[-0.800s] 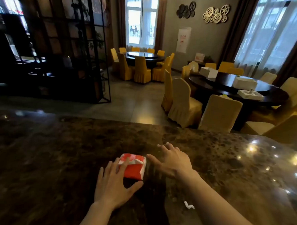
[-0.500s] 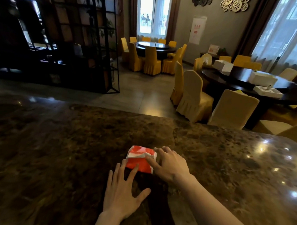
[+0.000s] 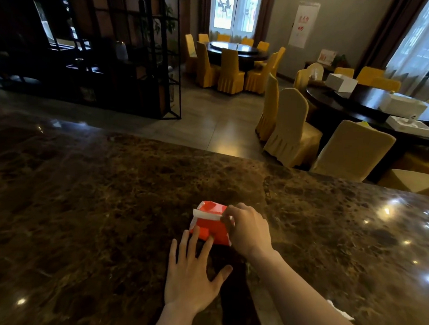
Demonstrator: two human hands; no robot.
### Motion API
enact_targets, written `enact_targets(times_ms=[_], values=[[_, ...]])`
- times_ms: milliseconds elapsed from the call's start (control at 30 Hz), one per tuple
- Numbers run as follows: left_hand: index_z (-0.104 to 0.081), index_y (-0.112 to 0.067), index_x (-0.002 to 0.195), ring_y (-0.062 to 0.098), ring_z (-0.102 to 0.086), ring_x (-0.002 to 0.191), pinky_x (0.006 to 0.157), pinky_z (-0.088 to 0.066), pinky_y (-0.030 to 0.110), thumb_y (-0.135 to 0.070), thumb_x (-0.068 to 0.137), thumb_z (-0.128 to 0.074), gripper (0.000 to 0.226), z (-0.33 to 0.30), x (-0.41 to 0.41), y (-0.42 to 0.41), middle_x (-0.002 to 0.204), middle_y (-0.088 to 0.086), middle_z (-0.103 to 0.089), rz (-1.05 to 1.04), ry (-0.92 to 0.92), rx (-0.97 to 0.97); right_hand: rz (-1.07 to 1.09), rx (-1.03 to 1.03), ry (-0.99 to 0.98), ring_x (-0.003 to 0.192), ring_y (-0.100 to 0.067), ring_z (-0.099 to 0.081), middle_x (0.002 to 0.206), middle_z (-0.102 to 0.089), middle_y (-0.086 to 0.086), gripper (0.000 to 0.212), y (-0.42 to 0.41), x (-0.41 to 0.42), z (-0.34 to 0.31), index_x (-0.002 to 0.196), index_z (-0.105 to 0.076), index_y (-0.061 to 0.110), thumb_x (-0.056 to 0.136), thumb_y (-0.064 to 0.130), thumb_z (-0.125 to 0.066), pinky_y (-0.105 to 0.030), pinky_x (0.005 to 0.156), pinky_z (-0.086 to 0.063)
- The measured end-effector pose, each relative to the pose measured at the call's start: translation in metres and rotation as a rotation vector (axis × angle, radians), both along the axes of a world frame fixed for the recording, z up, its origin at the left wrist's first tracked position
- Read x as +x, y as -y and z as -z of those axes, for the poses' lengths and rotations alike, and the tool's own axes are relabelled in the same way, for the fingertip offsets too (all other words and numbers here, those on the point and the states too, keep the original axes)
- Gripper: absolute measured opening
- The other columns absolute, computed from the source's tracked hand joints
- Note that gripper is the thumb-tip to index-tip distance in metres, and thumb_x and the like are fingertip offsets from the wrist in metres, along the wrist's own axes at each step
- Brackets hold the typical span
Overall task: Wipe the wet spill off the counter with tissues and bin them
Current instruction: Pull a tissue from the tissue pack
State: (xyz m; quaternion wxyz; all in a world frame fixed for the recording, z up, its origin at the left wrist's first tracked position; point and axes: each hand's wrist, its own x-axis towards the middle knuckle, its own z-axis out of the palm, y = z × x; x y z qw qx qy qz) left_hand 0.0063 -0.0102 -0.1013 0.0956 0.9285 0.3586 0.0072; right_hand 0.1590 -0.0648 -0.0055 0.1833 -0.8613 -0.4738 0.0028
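Note:
A red and white tissue pack [image 3: 211, 224] lies on the dark marble counter [image 3: 99, 204], near its middle. My left hand [image 3: 193, 273] rests flat with fingers spread, its fingertips pressing the pack's near edge. My right hand [image 3: 248, 227] is at the pack's right side, thumb and forefinger pinched on a white tissue [image 3: 207, 214] sticking out of the top. No spill can be made out on the glossy stone. No bin is in view.
A small white scrap [image 3: 341, 311] lies on the counter by my right forearm. Beyond the counter's far edge stand yellow-covered chairs [image 3: 293, 129], a dark round table [image 3: 368, 104] with white boxes, and a black metal shelf [image 3: 120, 58].
My right hand has closed in from beside the pack and pinched the tissue at its top. My left hand stays on the pack's near edge. The camera has tilted and moved.

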Motion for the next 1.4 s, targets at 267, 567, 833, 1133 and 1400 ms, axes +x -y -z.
enact_targets(times_ms=[267,567,833,1133,1400], values=[[-0.018,-0.041,0.162,0.025,0.018,0.159,0.13,0.005,0.056,-0.1,0.074,0.01,0.11,-0.001,0.001,0.0,0.175,-0.002,0.011,-0.003,0.012,0.019,0.239,0.473,-0.438,0.084,-0.001,-0.061,0.095,-0.067,0.013,0.01,-0.016,0.01,-0.038,0.107,-0.07,0.022,0.102,0.024,-0.062,-0.025,0.074,-0.055],[-0.006,-0.042,0.164,0.025,0.018,0.159,0.13,0.005,0.054,-0.098,0.073,0.013,0.108,0.002,0.0,0.0,0.175,-0.003,0.013,-0.002,0.007,0.034,0.315,0.659,-0.603,0.083,-0.004,-0.063,0.095,-0.065,0.009,0.008,-0.006,0.017,-0.056,0.103,-0.065,0.022,0.104,0.022,-0.057,-0.014,0.06,-0.045],[0.019,-0.045,0.159,0.025,0.012,0.16,0.131,0.003,0.052,-0.097,0.075,0.012,0.099,0.004,-0.001,0.001,0.175,0.001,0.01,0.008,0.058,0.038,0.394,0.867,-0.518,0.087,-0.009,-0.063,0.097,-0.064,0.01,0.009,0.032,0.047,-0.085,0.101,-0.061,0.027,0.105,0.031,-0.055,-0.027,0.071,-0.055],[0.004,-0.035,0.164,0.038,-0.011,0.159,0.13,-0.01,0.058,-0.093,0.075,0.0,0.106,-0.016,-0.004,0.008,0.175,0.012,-0.002,0.023,0.028,0.053,0.66,0.764,-0.439,0.088,-0.007,-0.06,0.094,-0.062,0.015,0.012,0.175,0.076,-0.071,0.094,-0.06,0.034,0.104,0.029,-0.057,-0.024,0.064,-0.045],[0.004,-0.037,0.164,0.021,0.015,0.159,0.131,0.004,0.046,-0.098,0.074,-0.006,0.11,-0.034,0.027,0.055,0.175,-0.001,0.008,0.219,0.125,-0.02,0.705,0.648,-0.224,0.076,-0.009,-0.062,0.083,-0.064,0.01,0.012,0.247,0.061,-0.05,0.092,-0.064,0.022,0.103,0.024,-0.059,-0.034,0.064,-0.052]])
